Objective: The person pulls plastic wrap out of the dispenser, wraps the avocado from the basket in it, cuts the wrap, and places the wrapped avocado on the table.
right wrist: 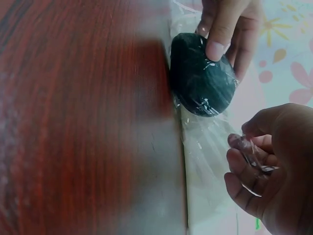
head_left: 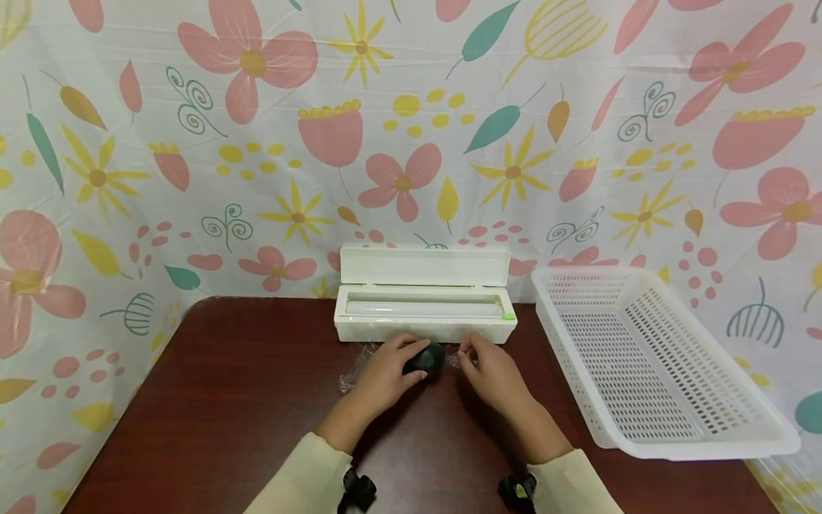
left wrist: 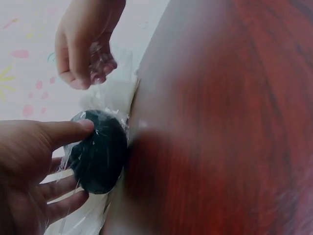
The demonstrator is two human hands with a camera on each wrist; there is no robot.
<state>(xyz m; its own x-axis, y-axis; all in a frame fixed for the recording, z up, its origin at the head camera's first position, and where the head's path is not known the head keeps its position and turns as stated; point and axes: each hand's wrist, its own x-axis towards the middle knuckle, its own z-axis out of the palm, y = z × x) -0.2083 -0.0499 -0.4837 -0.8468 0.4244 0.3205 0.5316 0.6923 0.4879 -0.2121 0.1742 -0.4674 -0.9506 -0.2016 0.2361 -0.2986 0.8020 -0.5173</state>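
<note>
While left hand (head_left: 385,371) curled over dark ball (head_left: 425,359) on bench (head_left: 257,400), pinning it, I noted film (right wrist: 205,147) running rightward from ball to right hand (head_left: 491,371), which pinched film edge, just beside ball.

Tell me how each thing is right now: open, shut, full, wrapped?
Wrap dispenser box: lid open, roll inside.
White basket: empty, tilted.
Dark round thing: partly covered in cling film.
Cling film: pulled out, crinkled.
Left hand: holding the dark round thing.
Right hand: pinching film.
</note>
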